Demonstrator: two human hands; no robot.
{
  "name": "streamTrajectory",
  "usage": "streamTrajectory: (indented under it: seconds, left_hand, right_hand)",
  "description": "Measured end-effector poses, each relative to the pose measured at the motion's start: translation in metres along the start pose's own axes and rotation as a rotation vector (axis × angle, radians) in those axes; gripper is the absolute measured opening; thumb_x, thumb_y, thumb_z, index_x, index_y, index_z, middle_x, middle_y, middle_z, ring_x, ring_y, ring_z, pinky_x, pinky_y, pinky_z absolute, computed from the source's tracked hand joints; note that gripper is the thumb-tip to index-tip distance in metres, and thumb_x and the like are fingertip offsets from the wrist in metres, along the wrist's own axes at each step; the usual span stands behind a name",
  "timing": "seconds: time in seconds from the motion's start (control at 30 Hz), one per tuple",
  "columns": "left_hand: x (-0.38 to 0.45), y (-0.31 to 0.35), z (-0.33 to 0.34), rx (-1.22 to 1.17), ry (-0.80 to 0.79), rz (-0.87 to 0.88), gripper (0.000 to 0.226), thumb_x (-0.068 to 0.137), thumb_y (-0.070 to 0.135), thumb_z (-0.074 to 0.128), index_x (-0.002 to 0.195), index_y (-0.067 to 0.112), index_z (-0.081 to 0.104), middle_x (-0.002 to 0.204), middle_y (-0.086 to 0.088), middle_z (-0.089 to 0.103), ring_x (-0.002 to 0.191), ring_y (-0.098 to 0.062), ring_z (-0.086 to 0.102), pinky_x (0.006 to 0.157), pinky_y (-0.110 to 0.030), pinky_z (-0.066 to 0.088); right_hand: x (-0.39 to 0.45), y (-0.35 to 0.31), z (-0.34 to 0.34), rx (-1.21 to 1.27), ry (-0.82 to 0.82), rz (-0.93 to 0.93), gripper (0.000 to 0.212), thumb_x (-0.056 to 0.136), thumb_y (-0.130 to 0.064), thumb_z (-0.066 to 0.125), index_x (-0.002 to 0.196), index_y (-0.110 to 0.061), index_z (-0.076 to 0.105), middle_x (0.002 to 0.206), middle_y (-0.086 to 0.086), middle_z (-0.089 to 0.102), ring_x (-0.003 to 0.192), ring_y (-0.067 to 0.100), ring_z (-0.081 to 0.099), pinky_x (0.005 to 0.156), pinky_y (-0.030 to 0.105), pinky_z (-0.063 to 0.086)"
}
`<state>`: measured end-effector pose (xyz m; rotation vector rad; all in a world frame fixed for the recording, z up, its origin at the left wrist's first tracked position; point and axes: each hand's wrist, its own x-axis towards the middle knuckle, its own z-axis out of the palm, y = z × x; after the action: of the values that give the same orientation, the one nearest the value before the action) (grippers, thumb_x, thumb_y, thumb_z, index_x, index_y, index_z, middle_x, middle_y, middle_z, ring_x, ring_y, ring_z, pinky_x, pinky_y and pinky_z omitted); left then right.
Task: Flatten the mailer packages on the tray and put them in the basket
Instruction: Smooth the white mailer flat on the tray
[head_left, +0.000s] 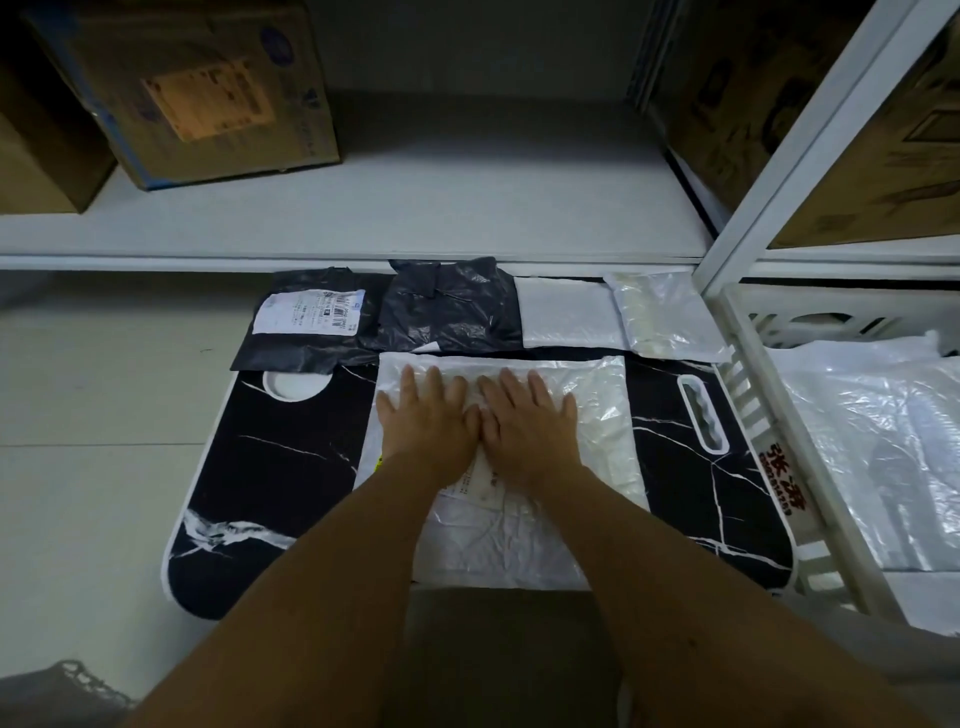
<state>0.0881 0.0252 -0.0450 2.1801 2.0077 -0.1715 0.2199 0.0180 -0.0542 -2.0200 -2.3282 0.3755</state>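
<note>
A large white mailer (519, 525) lies in the middle of the black marble-patterned tray (280, 467). My left hand (423, 415) and my right hand (530, 415) lie flat on it side by side, fingers straight, pressing down. Along the tray's far edge lie a black mailer with a white label (306, 322), a crumpled black mailer (452, 306), a white padded mailer (566, 317) and a clear-white mailer (665, 317). The white slatted basket (769, 431) stands to the right of the tray, with white plastic mailers (872, 441) inside.
A white metal shelf (415, 208) runs behind the tray, holding cardboard boxes (192, 88) at the left and more boxes (779, 104) at the right. A white shelf post (810, 150) slants above the basket. Pale tiled floor (93, 415) lies to the left.
</note>
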Motion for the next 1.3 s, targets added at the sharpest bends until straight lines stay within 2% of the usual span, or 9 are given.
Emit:
streamTrajectory:
  seconds: [0.27,0.37,0.47,0.6,0.77,0.87,1.07,1.2,1.3]
  left_hand:
    - [0.003,-0.001,-0.002,-0.058,-0.079,-0.174,0.070,0.090,0.070,0.012,0.150,0.036,0.002,0.160,-0.012,-0.004,0.144,-0.044,-0.004,0.112,-0.060,0.013]
    - [-0.004,-0.003,0.001,-0.111,-0.078,-0.278,0.084,0.084,0.078,0.010,0.151,0.030,-0.004,0.158,-0.022,-0.006,0.144,-0.045,-0.002,0.114,-0.057,0.011]
    - [-0.016,-0.004,0.005,-0.183,0.008,-0.323,0.083,0.090,0.070,0.011,0.152,0.018,-0.007,0.155,-0.029,-0.008,0.146,-0.039,-0.004,0.118,-0.048,0.009]
    - [-0.036,-0.007,0.012,-0.161,0.098,-0.236,0.077,0.095,0.059,0.008,0.152,0.009,-0.010,0.157,-0.022,-0.013,0.147,-0.032,-0.010,0.120,-0.042,0.008]
    - [-0.058,-0.015,0.014,-0.116,0.007,-0.189,0.079,0.091,0.065,0.007,0.150,0.017,-0.016,0.157,-0.022,-0.014,0.147,-0.033,-0.007,0.120,-0.043,0.012]
    - [-0.065,-0.014,0.012,-0.044,-0.091,-0.231,0.092,0.082,0.077,0.004,0.148,0.019,-0.023,0.155,-0.027,-0.014,0.146,-0.038,-0.007,0.119,-0.047,0.010]
    - [-0.083,-0.014,0.008,0.021,-0.257,-0.270,0.114,0.069,0.091,0.015,0.143,0.018,-0.033,0.154,-0.026,-0.019,0.144,-0.041,-0.014,0.115,-0.057,0.005]
    - [-0.091,-0.019,0.004,0.051,-0.323,-0.253,0.129,0.064,0.094,0.033,0.142,0.017,-0.035,0.154,-0.025,-0.021,0.144,-0.040,-0.014,0.115,-0.058,0.006]
    - [-0.095,-0.020,-0.002,0.003,-0.317,-0.241,0.134,0.061,0.092,0.043,0.146,0.017,-0.029,0.156,-0.025,-0.012,0.146,-0.039,-0.007,0.113,-0.056,0.011]
  right_hand:
    - [-0.002,0.001,-0.004,-0.068,-0.067,0.206,0.065,0.094,-0.065,0.011,0.153,-0.037,0.005,0.162,0.009,-0.003,0.147,0.038,-0.007,0.112,0.065,0.000]
    - [-0.011,0.006,-0.002,-0.056,-0.046,0.359,0.074,0.088,-0.074,0.005,0.152,-0.037,-0.001,0.161,0.017,-0.007,0.146,0.043,-0.009,0.111,0.067,-0.001]
    - [-0.023,0.015,0.000,0.003,-0.037,0.439,0.077,0.089,-0.072,0.005,0.153,-0.032,-0.005,0.159,0.021,-0.010,0.145,0.042,-0.014,0.112,0.066,-0.004]
    - [-0.035,0.026,0.001,0.020,-0.029,0.391,0.076,0.094,-0.066,0.007,0.154,-0.023,-0.007,0.158,0.023,-0.013,0.146,0.036,-0.017,0.117,0.054,-0.007]
    - [-0.047,0.037,-0.003,-0.050,-0.109,0.331,0.062,0.100,-0.051,0.004,0.153,-0.024,-0.012,0.161,0.012,-0.015,0.148,0.025,-0.016,0.119,0.051,-0.004]
    - [-0.056,0.021,-0.004,-0.067,-0.081,0.393,0.058,0.102,-0.043,0.009,0.154,-0.022,-0.007,0.162,0.010,-0.008,0.149,0.026,-0.009,0.118,0.055,0.000]
    - [-0.075,-0.011,0.005,-0.037,-0.002,0.393,0.064,0.095,-0.017,0.043,0.151,-0.013,0.014,0.157,0.020,0.013,0.147,0.034,0.009,0.119,0.050,0.016]
    - [-0.082,-0.012,0.004,-0.037,-0.018,0.359,0.067,0.092,-0.020,0.054,0.149,-0.012,0.020,0.151,0.017,0.026,0.143,0.032,0.021,0.116,0.048,0.025]
    - [-0.086,-0.007,-0.007,-0.047,0.005,0.353,0.047,0.092,-0.023,0.049,0.137,-0.018,0.037,0.137,0.012,0.040,0.129,0.029,0.036,0.106,0.047,0.036]
